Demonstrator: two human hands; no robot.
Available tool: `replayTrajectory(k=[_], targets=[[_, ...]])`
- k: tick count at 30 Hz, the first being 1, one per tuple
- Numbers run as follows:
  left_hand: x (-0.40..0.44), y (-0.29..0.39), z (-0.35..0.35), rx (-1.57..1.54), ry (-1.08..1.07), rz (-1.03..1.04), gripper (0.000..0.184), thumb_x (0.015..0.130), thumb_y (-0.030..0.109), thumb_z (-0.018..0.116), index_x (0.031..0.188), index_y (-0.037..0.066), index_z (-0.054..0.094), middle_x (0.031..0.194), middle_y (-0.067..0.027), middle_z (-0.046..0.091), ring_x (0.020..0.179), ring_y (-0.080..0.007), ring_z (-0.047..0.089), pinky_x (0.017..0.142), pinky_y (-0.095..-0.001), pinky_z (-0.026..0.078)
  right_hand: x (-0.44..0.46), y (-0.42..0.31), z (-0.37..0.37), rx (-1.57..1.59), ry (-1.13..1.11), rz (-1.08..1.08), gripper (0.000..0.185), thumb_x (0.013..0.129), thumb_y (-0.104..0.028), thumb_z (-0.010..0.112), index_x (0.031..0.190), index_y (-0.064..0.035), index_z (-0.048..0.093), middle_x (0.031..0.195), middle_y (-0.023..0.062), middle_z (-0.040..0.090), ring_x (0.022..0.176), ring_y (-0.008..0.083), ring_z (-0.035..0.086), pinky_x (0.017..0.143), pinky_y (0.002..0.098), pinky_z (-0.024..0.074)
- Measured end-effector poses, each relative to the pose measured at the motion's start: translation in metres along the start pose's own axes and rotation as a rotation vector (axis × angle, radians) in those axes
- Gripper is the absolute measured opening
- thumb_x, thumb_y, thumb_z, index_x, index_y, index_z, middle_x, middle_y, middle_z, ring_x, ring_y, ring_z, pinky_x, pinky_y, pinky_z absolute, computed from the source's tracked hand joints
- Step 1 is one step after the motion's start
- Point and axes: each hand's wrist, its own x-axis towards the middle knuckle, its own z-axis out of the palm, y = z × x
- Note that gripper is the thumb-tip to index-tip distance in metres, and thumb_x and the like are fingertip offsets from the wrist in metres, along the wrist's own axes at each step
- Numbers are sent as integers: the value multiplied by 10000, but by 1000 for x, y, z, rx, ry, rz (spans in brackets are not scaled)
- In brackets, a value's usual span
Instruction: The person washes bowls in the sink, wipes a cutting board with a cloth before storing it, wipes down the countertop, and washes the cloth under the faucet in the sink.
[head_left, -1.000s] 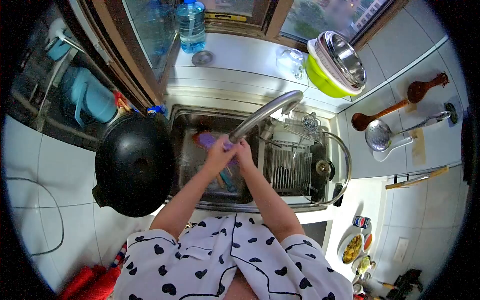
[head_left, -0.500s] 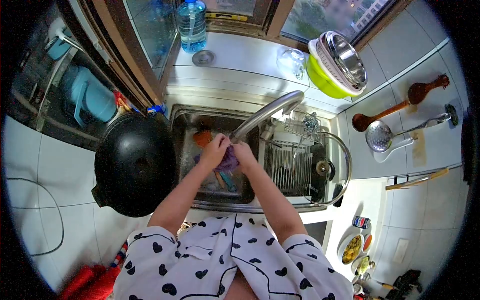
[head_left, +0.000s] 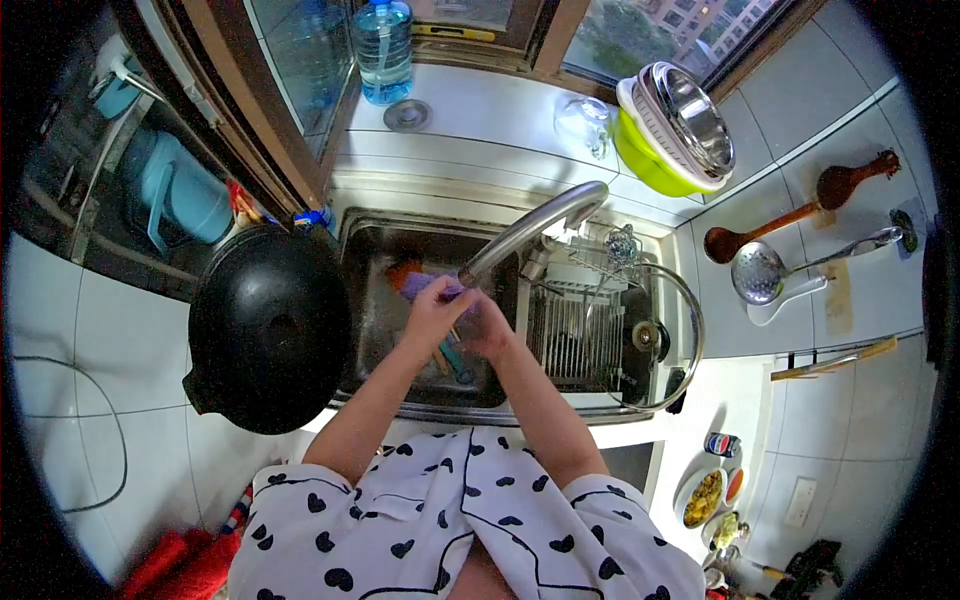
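Note:
Under the curved metal faucet (head_left: 530, 235), my left hand (head_left: 432, 312) is closed on a wet purple cloth (head_left: 425, 285), which sticks out to the left above its fingers. My right hand (head_left: 488, 328) is right beside it, palm turned inward and fingers loosely stretched up, partly hidden by the left hand and the faucet tip. Below the hands in the sink (head_left: 375, 240) lie a brush or scrubber with a teal handle (head_left: 457, 362) and a wooden handle (head_left: 440, 358). An orange-brown item (head_left: 403, 272) shows behind the cloth.
A large black wok (head_left: 270, 325) stands left of the sink. On the right are a dish rack (head_left: 570, 335) and a glass lid (head_left: 695, 330). Along the sill stand a blue bottle (head_left: 384, 55), a glass mug (head_left: 585, 125) and a green basin (head_left: 650, 160). Ladles (head_left: 758, 272) hang on the wall.
The purple cloth, bunched low between both hands before, now extends up and left from my left hand. My right hand has turned and its fingers have loosened.

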Motion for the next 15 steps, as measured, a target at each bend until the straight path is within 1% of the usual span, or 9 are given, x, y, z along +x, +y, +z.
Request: replayTrajectory(k=[1,2,5,6,9,10,11,13,15], targets=[[-4,3,3,-31,0,-4,208,797,217,656,874,43,573,778,1,546,732,-82,491,664,-242,413,-7,2,6,90,-162,57,322,879,-292,513,1105,-62,499,1021,92,575,909,235,576,755,379,497],[-6,6,2,-131,-32,-64,226,811,248,642,880,43,578,793,-3,561,739,-87,503,672,-245,416,-11,3,11,180,-325,115,317,891,-317,492,1092,-72,506,1017,91,578,906,235,580,751,387,506],[6,-3,-11,-286,183,-120,238,821,280,630,876,51,590,809,-2,565,743,-92,508,676,-253,415,-12,4,20,211,-122,85,257,901,-293,474,1043,-84,523,997,77,589,882,223,591,737,380,525],[17,-22,-21,-288,264,-87,251,837,301,601,975,91,592,898,-2,590,791,-139,535,715,-278,422,-8,6,16,214,-122,46,258,903,-293,470,1038,-79,524,995,76,590,876,220,593,731,370,526],[35,-53,-39,-164,303,-405,229,847,279,589,1002,111,585,928,-11,590,822,-152,535,731,-291,427,0,5,4,162,-135,-43,268,908,-298,459,1029,-67,525,986,71,593,864,212,596,726,347,524],[39,-61,-42,-276,161,-454,244,851,280,577,1039,126,570,995,-23,574,870,-173,529,776,-314,428,-11,-1,9,110,-148,-51,275,910,-303,456,1031,-65,524,983,69,594,864,210,596,731,344,522],[39,-71,-42,-363,113,-438,253,854,284,570,1048,121,566,1017,-25,566,892,-171,525,792,-325,427,-22,-6,14,60,-159,-60,282,911,-308,453,1033,-63,523,981,67,596,864,208,596,736,340,521],[16,-19,-29,-534,20,-409,271,861,291,555,1064,111,556,1061,-28,550,937,-167,516,823,-348,425,-31,-13,21,6,-149,-27,303,917,-330,434,1038,-67,522,981,61,596,862,205,597,739,339,517],[18,-31,-24,-157,57,-3,338,820,334,599,1071,113,545,1062,-64,539,1012,-212,496,852,-357,399,-39,-21,31,-7,-196,20,316,921,-343,418,1042,-70,521,981,56,596,863,202,597,743,337,515]])
